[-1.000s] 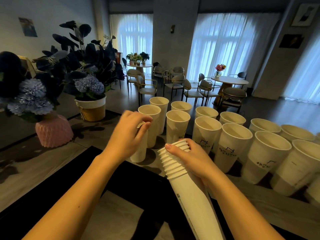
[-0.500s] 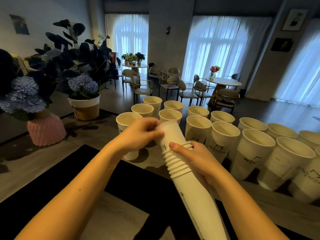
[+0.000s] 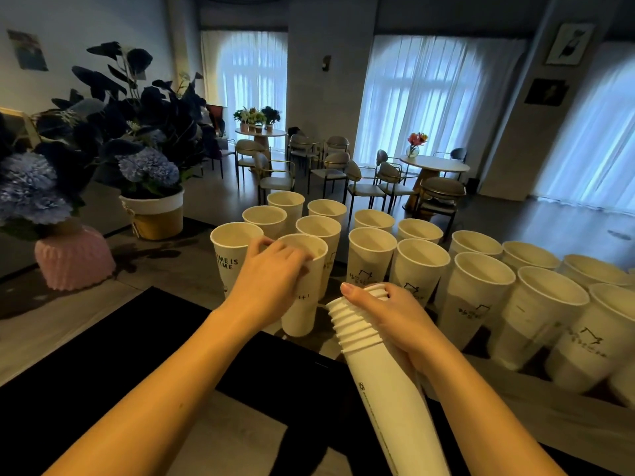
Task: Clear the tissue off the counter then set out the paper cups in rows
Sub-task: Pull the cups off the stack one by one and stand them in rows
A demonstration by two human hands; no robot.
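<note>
Half a second ago the left hand (image 3: 271, 280) was drawing a cup off the nested stack (image 3: 364, 334); now that cup (image 3: 302, 286) stands upright beside the "TIME" cup (image 3: 233, 259), fingers still wrapped round it near the rim, so another place in the near row is filled. Whether its base is fully seated is hard to tell. No tissue shows. Left of it, bare counter (image 3: 161, 269) runs to the pink vase (image 3: 74, 259). The right hand (image 3: 395, 314) stays clenched on the stack, and to its right the crowded rows (image 3: 481, 269) leave little room.
</note>
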